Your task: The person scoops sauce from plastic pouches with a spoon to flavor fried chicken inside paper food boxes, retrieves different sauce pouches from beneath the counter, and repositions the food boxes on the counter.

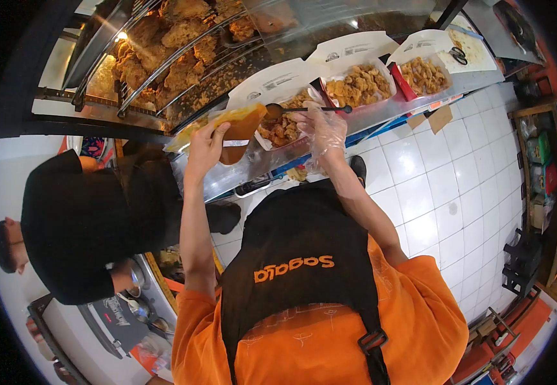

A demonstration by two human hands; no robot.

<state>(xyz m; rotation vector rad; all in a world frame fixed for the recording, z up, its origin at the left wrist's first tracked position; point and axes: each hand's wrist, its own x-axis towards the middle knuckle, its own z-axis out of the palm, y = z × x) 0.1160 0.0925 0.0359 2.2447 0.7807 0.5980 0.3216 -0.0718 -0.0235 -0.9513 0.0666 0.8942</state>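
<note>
My left hand (205, 149) is closed on the edge of a yellow-orange sauce container (247, 122), tilted beside the nearest box. In a clear plastic glove, my right hand (327, 131) grips a black spoon (313, 109). The spoon's bowl is at the container's right edge, above the fried chicken pieces (281, 131) in the first open paper box (262, 83). Two more open boxes stand to the right, a middle box (349, 51) and a far box (423, 42), both with chopped fried chicken in them. My fingers partly hide the container and the spoon's handle.
A lit display case (252, 70) with large fried chicken pieces (182, 61) rises behind the counter. Black scissors (458, 56) lie on a white board (474, 51) at the right end. Another person in black (76, 224) stands close on my left. Wooden shelves (516, 167) stand at the right.
</note>
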